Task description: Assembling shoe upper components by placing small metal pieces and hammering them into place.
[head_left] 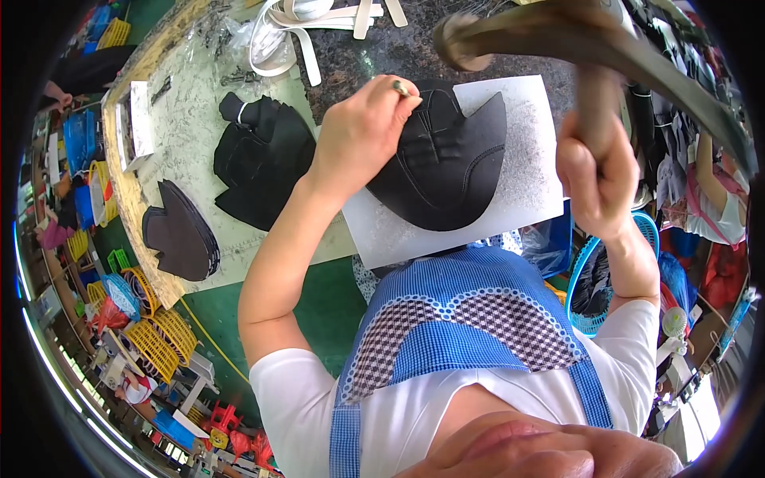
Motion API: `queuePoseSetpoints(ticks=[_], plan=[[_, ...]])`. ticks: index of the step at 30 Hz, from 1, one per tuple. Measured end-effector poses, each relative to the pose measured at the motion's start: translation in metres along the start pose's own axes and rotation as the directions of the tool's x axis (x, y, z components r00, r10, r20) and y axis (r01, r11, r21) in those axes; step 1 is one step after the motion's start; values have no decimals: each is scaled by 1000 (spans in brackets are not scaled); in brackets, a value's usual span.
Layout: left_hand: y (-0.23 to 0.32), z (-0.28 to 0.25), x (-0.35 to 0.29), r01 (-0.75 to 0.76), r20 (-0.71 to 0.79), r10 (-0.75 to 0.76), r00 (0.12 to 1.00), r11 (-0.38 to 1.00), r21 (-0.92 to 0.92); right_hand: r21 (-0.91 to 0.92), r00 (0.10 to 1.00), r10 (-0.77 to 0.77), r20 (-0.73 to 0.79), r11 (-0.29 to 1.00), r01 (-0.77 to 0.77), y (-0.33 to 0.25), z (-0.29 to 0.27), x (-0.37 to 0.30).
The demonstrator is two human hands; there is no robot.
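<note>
Black flat pieces (182, 231) lie stacked well left of the fingers of the left hand (360, 134), a tied bundle (267, 171) nearer. These fingers pinch a slim tool (400, 88), lower end hidden, over a stitched black piece (450, 187) reaching below and right of them. Right hand (598, 177): fingers wrapped around a raised hammer (590, 44). Striking appears in hand; the next blow would call for a steady, well-aimed tool.

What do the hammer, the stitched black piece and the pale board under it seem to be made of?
Hammer head: probably worn metal, by its dark sheen; handle: perhaps wood, brownish but blurred. Black piece: leather or imitation, softly shiny and creased. Board: possibly plastic, matte and flat, speckled with dark marks.
</note>
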State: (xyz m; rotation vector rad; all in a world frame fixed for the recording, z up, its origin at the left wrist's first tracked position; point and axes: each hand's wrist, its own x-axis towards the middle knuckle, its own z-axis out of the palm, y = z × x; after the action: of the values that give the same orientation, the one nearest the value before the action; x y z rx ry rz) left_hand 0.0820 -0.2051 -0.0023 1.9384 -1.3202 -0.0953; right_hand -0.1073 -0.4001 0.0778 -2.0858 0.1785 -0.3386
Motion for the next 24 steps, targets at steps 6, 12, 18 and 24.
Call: queuePoseSetpoints(ticks=[6, 12, 18, 24], plan=[[-1, 9, 1, -114, -62, 131, 989, 966, 232, -192, 984, 142, 110, 974, -119, 9, 18, 9], [-8, 7, 0, 408, 123, -425, 897, 687, -601, 44, 910, 415, 1, 909, -415, 20, 7, 2], [-6, 8, 0, 394, 96, -413, 905, 735, -551, -88, 939, 343, 16, 936, -340, 30, 7, -4], [11, 7, 5, 23, -18, -20, 1000, 986, 163, 94, 996, -29, -88, 995, 37, 8, 6, 0]])
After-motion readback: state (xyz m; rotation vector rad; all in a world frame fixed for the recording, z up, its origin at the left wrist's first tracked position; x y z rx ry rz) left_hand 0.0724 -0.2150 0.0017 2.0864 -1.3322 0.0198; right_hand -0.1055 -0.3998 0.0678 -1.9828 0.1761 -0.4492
